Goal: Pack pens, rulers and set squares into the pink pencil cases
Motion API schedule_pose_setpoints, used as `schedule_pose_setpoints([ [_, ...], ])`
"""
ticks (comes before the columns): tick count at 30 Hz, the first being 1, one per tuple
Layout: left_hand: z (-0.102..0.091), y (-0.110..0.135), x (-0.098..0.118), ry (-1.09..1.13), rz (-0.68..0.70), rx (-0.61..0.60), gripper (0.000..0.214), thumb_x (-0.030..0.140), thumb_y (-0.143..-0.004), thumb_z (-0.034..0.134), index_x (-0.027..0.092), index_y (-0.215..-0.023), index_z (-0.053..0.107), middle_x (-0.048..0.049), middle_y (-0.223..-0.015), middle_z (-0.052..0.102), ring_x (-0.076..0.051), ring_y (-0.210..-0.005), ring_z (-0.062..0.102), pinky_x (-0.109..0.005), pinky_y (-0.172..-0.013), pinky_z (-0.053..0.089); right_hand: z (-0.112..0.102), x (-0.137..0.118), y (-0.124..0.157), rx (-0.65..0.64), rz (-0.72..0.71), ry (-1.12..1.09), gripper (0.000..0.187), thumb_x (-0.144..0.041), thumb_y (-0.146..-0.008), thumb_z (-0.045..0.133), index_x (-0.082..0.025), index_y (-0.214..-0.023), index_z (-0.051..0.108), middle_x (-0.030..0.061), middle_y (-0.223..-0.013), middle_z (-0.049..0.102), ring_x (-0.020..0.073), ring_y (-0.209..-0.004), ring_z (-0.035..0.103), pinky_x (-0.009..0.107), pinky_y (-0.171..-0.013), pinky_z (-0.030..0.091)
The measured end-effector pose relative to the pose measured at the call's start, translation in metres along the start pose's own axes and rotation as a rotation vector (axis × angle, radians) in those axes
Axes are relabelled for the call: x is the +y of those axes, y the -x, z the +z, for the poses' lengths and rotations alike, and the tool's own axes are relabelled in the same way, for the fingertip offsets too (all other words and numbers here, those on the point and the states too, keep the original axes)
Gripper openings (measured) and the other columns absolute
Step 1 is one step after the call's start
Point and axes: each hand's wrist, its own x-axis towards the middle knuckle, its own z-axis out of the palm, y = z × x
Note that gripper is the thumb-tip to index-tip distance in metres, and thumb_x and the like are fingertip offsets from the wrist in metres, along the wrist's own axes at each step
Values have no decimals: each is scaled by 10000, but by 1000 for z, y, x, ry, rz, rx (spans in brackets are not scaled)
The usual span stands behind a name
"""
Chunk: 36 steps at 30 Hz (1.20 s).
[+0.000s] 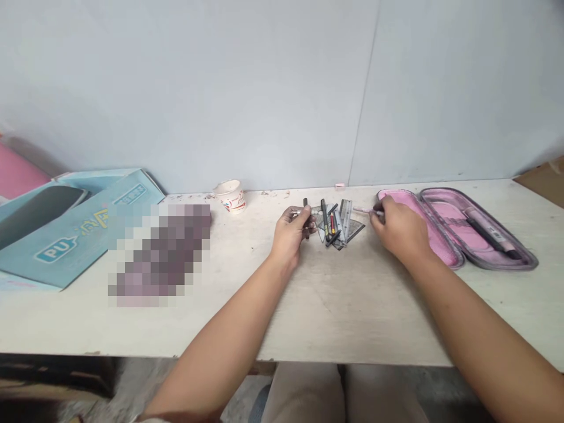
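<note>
My left hand (291, 232) is closed around a dark pen (306, 202), which stands nearly upright between thumb and fingers. Beside it on the table lies a small pile: clear rulers (346, 217), a dark-edged set square (355, 230), and several short pens and pencils, among them a black pencil (325, 218) and a red-and-black one (332, 223). To the right of the pile, my right hand (399, 229) pinches a slim pale pen (362, 210) whose end points left. Partly behind that hand is an open pink pencil case (445, 247) with grey edging.
Inside the case's right half lies a pink-and-black pen-like item (493, 233). A paper cup (231, 195) and a small pink block (340, 187) stand near the wall. At left are a blurred-out purple object (161, 258) and a blue box (74, 235); a cardboard piece (544, 179) is far right.
</note>
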Motion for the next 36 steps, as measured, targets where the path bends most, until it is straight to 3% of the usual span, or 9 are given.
schedule_pose_setpoints([
  [4,-1,-1,-1,9,-12,-24,250,240,-639,702,160,-776,507,-1,-697,625,-76,-599,568,-226,-628,483,4,1,4,-78,-145,324,240,-290,-861,397,-148,-931,578,157,-945,609,278,-931,495,296,-542,288],
  [10,2,3,-1,27,-14,-24,288,200,-607,711,169,-753,465,0,-720,636,-83,-619,583,-245,-669,485,2,-31,17,-105,-600,319,220,-185,-871,384,-205,-932,594,85,-958,588,199,-892,477,278,-513,248],
  [13,2,4,-1,32,-18,-28,276,193,-618,698,169,-748,456,-6,-733,636,-86,-633,585,-244,-667,484,5,-45,23,-146,-723,343,227,-112,-845,389,-186,-870,602,91,-907,586,202,-876,465,271,-500,227],
  [20,2,4,-3,2,-6,-51,282,220,-630,701,172,-759,455,-2,-743,626,-87,-657,581,-235,-658,475,10,-48,23,-145,-777,354,229,-91,-840,381,-146,-872,601,123,-931,598,220,-912,457,267,-527,265],
  [25,3,4,-5,-49,30,-101,332,271,-622,726,167,-832,491,3,-745,617,-85,-652,573,-233,-662,464,6,-43,20,-163,-668,303,181,-166,-858,385,-160,-859,566,98,-887,595,203,-873,487,278,-535,254],
  [31,3,6,-4,-99,32,-125,304,282,-658,702,166,-851,498,3,-757,612,-77,-638,565,-226,-655,452,-1,-42,23,-376,-672,213,207,-224,-812,414,-195,-975,538,49,-869,619,181,-759,550,286,-559,270],
  [36,5,8,-5,-137,20,-140,292,291,-664,697,165,-833,494,9,-739,601,-80,-636,563,-234,-658,453,-10,-43,30,-516,-726,198,197,-233,-750,467,-198,-931,536,36,-836,615,178,-686,563,284,-526,268],
])
